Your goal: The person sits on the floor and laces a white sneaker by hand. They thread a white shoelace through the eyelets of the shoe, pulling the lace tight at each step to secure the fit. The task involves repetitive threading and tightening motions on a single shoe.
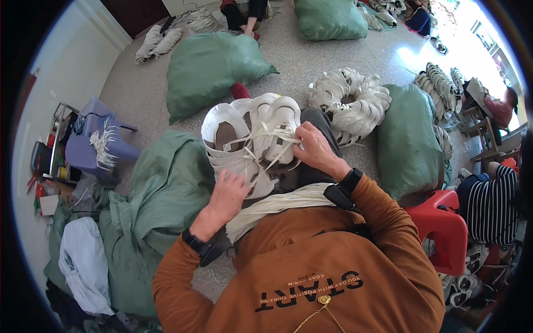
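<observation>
My right hand (pixel 316 147) is touching the laces (pixel 275 133) of a pale shoe (pixel 287 114), and my left hand (pixel 225 197) is spreading loosely against stacked shoes (pixel 213 126). Pale strands (pixel 283 206) are lying across my lap; a shoe ring (pixel 361 114) is sitting near a green sack (pixel 408 141).

The white shoes (pixel 284 119) fill the space between the left hand (pixel 227 197) and the right hand (pixel 317 149). In front, a fat green bag (pixel 214 69) blocks the far left. A ring of shoes (pixel 363 111) blocks the far right. A hand can pass between them, over the gray floor (pixel 291 69). A lumpy green sack (pixel 164 186) crowds the left side, and a red stool (pixel 447 233) stands near the right sleeve (pixel 383 205).
</observation>
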Demonstrator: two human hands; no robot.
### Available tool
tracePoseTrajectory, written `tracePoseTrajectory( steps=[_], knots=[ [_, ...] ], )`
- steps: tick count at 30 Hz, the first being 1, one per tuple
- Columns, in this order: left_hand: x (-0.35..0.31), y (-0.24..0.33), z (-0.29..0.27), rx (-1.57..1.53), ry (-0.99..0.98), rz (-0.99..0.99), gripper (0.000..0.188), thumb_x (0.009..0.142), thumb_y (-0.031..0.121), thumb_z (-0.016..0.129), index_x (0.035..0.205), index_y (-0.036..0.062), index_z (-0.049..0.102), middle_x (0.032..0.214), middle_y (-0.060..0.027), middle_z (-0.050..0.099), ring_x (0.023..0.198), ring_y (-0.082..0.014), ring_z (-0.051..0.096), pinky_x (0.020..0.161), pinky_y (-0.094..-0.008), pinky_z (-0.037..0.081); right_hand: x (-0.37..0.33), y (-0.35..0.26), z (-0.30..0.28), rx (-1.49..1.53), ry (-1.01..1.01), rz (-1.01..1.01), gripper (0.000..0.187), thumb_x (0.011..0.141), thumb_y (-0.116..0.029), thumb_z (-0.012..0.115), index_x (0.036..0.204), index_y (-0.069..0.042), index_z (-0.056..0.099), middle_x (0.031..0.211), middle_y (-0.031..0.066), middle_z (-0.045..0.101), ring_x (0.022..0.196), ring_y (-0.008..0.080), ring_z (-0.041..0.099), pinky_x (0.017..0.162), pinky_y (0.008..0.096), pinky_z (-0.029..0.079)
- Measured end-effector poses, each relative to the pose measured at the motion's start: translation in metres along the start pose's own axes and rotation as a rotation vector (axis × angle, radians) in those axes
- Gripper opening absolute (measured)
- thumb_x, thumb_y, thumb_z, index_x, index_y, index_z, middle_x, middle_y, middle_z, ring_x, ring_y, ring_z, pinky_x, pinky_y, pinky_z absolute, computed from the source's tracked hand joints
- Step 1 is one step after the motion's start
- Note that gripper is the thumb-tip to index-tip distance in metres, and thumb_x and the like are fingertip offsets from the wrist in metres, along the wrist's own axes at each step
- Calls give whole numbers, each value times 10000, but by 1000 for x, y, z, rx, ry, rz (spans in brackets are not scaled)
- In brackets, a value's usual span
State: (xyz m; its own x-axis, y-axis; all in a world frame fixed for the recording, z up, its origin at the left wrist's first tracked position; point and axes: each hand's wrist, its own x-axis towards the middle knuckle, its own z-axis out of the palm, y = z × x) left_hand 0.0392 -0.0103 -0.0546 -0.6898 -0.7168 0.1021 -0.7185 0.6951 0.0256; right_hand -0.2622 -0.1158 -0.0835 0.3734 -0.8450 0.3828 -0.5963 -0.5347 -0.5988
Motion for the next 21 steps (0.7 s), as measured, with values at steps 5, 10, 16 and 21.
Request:
tracePoseTrajectory(
  steps=[5, 10, 16, 21],
  knots=[
    [-114, 3, 23, -166, -565, -110, 56, 777, 115, 675, 813, 75, 657, 860, -115, 609, 893, -318, 604, 827, -472, 461, -2, -3, 4, 89, 3, 46, 215, 804, -113, 671, 963, -14, 565, 946, 151, 550, 904, 334, 577, 783, 420, 483],
    [-65, 6, -11, -593, -647, -189, 234, 818, 262, 739, 877, 51, 657, 849, -117, 636, 844, -332, 637, 694, -447, 497, -8, -14, -7, 66, 9, 51, 260, 851, -147, 687, 1062, -29, 592, 970, 154, 570, 903, 340, 590, 798, 422, 488],
    [64, 2, 11, -670, 442, -401, 397, 819, 211, 781, 1103, 2, 599, 1054, -154, 604, 1001, -312, 607, 853, -385, 503, 8, -23, -3, 79, -34, -53, 122, 886, -93, 607, 944, -25, 690, 844, 138, 640, 860, 381, 639, 833, 466, 487],
    [117, 5, 40, -451, 608, -415, 371, 840, 129, 720, 1171, 10, 603, 1097, -164, 598, 1076, -351, 580, 910, -417, 501, 22, -25, 15, -211, -127, -109, 165, 855, -79, 565, 955, -45, 691, 877, 141, 648, 867, 355, 643, 774, 471, 476]
  ],
)
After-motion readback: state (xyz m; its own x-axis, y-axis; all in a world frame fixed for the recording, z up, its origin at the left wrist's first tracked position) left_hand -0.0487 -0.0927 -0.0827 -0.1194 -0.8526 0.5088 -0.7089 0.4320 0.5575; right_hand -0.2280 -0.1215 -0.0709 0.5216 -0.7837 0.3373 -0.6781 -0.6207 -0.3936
